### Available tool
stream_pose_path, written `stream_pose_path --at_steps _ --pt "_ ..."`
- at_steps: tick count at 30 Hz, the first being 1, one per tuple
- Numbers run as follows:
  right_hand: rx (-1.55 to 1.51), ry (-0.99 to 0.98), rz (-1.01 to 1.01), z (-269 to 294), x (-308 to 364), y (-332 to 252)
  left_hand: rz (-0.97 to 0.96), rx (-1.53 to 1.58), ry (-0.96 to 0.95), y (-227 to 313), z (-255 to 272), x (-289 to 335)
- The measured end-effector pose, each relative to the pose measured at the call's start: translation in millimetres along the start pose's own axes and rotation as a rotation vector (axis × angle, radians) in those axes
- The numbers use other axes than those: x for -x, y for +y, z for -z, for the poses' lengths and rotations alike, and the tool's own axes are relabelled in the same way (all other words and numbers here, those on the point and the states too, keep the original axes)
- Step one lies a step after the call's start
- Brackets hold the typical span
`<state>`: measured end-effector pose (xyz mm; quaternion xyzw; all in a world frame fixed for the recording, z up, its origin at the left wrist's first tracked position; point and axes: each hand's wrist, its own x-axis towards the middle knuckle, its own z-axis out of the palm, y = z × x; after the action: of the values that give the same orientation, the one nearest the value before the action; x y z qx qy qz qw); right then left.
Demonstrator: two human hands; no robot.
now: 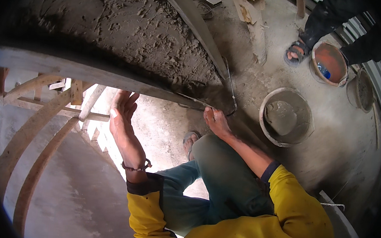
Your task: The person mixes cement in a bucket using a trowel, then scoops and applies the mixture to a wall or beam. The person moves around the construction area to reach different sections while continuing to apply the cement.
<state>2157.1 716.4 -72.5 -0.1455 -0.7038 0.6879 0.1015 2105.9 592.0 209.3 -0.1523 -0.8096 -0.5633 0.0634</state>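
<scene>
A long wooden board (87,73) runs along the near edge of a surface coated in rough grey mortar (134,31). Another board (194,26) lines its far right edge. At the corner where they converge, a thin bent metal rod (234,93) loops round the board ends. My right hand (217,122) is closed on the rod's near end, its fingertips pinched beside the board. My left hand (123,116) has its fingers stretched up against the board's lower edge; it grips nothing, and the fingertips are partly hidden by the board.
At right stands a bucket of wet mortar (301,138). Beyond are an orange-lined bucket (330,56) with something blue inside, another bucket (361,91) and another person's sandalled foot (296,52). Curved wooden pieces (33,128) are at left; broken planks (254,30) lie at the far side.
</scene>
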Motion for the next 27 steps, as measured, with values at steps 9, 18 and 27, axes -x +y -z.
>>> stream_pose_path --at_steps 9,18,27 --pt "0.017 0.272 0.020 -44.9 -5.2 28.2 -0.059 0.017 -0.055 -7.7 4.3 0.4" --pt "0.070 0.287 -0.093 -33.3 -3.0 16.4 -0.048 0.044 -0.073 -8.9 10.3 -2.5" --pt "-0.097 0.195 0.033 19.4 -24.7 -24.2 -0.063 0.063 -0.086 -8.8 11.7 -3.6"
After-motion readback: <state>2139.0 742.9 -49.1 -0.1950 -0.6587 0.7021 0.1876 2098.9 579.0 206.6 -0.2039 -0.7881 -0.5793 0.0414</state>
